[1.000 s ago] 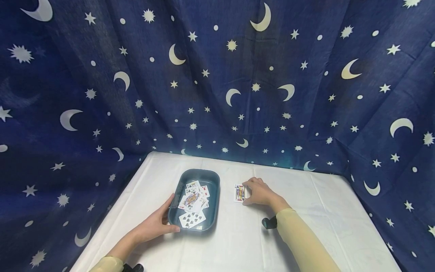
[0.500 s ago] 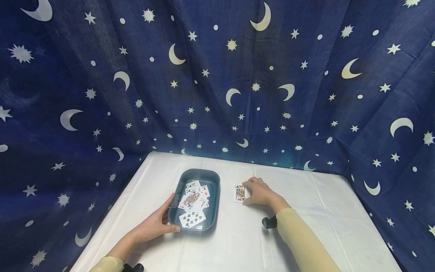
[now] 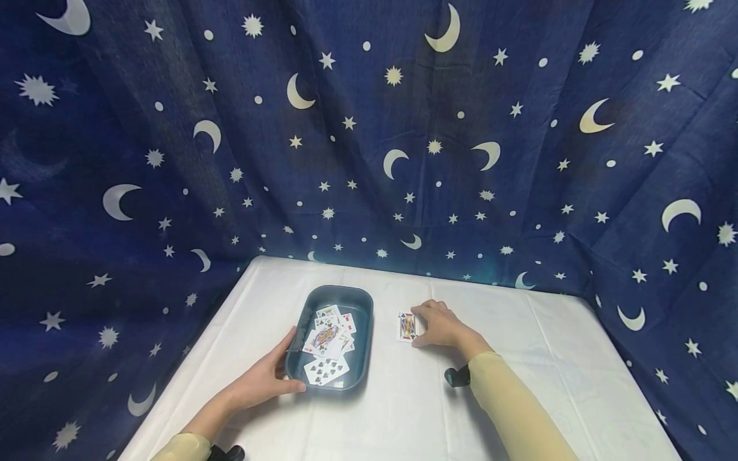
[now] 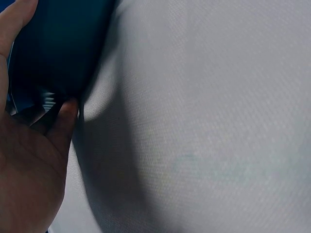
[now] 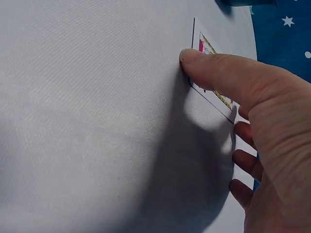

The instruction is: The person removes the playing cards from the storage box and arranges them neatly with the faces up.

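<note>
1. While my left grip [image 3: 262, 381] clamps the blue bin [image 3: 369, 339] at its 8 o'clock corner, thumb round by 7 and fingers up the 9 o'clock side, here's my right grip [image 3: 441, 326] over at 3 o'clock from the bin, near it but apart.

2. And it's on the court card [image 3: 406, 326]! That card sits face up against the white tabletop [image 3: 403, 416], pinched at its 3 o'clock end: finger at the 1 o'clock corner, right thumb [image 5: 218, 70] at the 5. No gap under it that I can make out.

3. Now the score inside the bin: a loose card heap [image 3: 325, 339], face up, overlapping, turned every which way, with one black-pip card [image 3: 326, 371] poking out towards 6 o'clock. I can't count them all; some are buried.

4. By my reading, that heap is the part already done, and it looks like most of it.

5. Left over, as I judge it: the card under my right fingers, held but outside the bin. Is it a single or a thin stack? Can't tell from these angles, and my hand hides its far end.
</note>
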Available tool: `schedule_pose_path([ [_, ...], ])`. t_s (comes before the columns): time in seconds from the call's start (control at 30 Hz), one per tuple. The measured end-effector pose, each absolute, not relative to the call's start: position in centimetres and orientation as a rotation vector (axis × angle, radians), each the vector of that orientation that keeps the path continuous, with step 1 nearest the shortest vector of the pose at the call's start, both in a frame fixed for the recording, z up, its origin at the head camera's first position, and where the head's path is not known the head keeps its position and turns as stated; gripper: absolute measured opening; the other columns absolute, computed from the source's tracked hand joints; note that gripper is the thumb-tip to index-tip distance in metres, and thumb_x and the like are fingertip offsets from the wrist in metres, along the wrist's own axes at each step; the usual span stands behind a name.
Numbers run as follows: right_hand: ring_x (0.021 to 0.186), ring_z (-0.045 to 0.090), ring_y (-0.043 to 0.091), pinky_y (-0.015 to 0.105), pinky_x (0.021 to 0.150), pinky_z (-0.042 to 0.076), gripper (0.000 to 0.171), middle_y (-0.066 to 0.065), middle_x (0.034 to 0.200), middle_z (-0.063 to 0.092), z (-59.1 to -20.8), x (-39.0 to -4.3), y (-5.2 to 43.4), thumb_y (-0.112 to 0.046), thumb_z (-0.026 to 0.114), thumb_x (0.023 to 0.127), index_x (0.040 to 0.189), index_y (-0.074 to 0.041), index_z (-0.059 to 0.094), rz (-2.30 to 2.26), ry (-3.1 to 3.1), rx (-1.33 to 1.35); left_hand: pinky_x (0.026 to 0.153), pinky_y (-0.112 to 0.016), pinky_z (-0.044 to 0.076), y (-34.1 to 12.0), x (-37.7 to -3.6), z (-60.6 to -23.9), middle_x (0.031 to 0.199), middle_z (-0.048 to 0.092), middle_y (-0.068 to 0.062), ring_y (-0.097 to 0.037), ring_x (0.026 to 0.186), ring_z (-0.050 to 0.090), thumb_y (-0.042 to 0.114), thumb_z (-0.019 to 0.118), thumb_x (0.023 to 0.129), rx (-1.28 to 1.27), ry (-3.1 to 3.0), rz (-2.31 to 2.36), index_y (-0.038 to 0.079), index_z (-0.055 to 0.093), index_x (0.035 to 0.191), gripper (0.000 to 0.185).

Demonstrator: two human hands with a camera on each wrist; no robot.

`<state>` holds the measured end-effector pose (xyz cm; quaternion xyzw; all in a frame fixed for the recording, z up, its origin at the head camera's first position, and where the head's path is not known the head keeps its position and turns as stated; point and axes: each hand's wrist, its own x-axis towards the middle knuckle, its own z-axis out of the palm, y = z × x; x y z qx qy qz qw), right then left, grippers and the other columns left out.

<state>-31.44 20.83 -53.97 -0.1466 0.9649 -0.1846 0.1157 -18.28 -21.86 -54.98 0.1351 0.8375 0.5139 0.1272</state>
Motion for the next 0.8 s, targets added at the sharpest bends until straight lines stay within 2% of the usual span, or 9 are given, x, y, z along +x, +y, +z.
schedule_pose_path([
  [0.17, 0.130, 0.045, 0.029, 0.053, 0.115, 0.038, 0.090, 0.007, 0.142, 0.053, -54.0, -31.3, 21.0, -0.046, 0.091, 0.072, 0.149, -0.015, 0.054, -0.567, 2.832, -0.453, 0.112, -0.046, 0.043, -21.9, -18.4, -55.1, 0.167, 0.019, -0.024, -0.043, 0.143, 0.040, 0.029, 0.090, 0.078, 0.391, 2.439, 1.497, 0.015, 0.006, 0.166, 0.123],
  [0.5, 0.142, 0.042, 0.035, 0.056, 0.119, 0.032, 0.075, 0.014, 0.151, 0.051, -53.1, -31.2, 20.8, -0.046, 0.075, 0.089, 0.150, -0.010, 0.051, -0.661, 2.836, -0.393, 0.111, -0.046, 0.045, -22.0, -18.5, -55.2, 0.166, 0.018, -0.025, -0.044, 0.142, 0.042, 0.027, 0.090, 0.080, 0.401, 2.426, 1.513, 0.015, 0.005, 0.166, 0.122],
  [0.8, 0.146, 0.036, 0.040, 0.057, 0.121, 0.027, 0.071, 0.018, 0.152, 0.049, -51.3, -30.6, 19.6, -0.044, 0.072, 0.093, 0.150, -0.007, 0.052, -0.715, 2.924, -0.448, 0.110, -0.047, 0.045, -21.9, -18.3, -55.2, 0.164, 0.023, -0.027, -0.044, 0.140, 0.044, 0.028, 0.089, 0.080, 0.414, 2.422, 1.512, 0.014, 0.004, 0.166, 0.122],
])
